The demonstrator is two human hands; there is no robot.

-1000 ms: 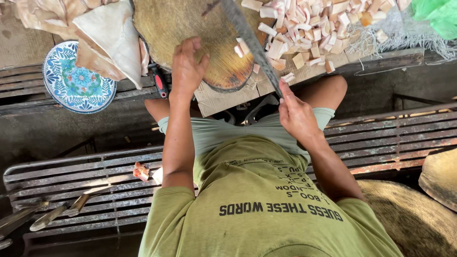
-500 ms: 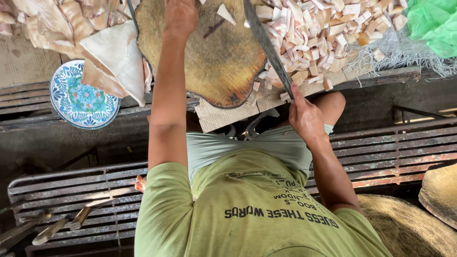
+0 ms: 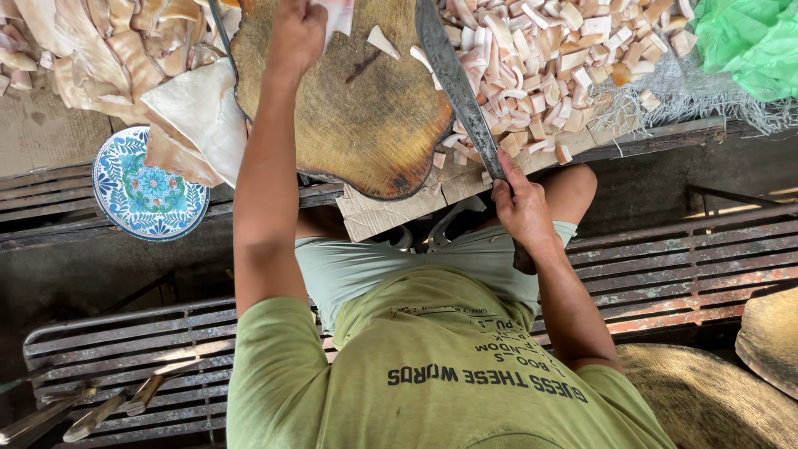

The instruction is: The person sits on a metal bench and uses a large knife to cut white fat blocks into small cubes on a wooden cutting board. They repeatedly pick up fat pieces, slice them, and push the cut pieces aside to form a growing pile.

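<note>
The right hand [image 3: 522, 208] was clenched around the handle of a long cleaver [image 3: 455, 83], whose dark blade ran up from the middle of the frame toward the top edge, lying over the right rim of the round wooden chopping block [image 3: 366, 116]. The left hand [image 3: 295, 33], at the top centre, was closed on a pale strip of pork skin [image 3: 339, 12] resting on the block. That strip looked soft, limp and probably greasy, so it would likely slip unless pinned flat near its end, well apart from the blade. The cleaver seemed heavy and stiff, best held by its handle. A heap of cut pieces [image 3: 549, 66] lay at upper right, uncut sheets [image 3: 108, 58] at upper left, above a blue patterned plate [image 3: 150, 187].
</note>
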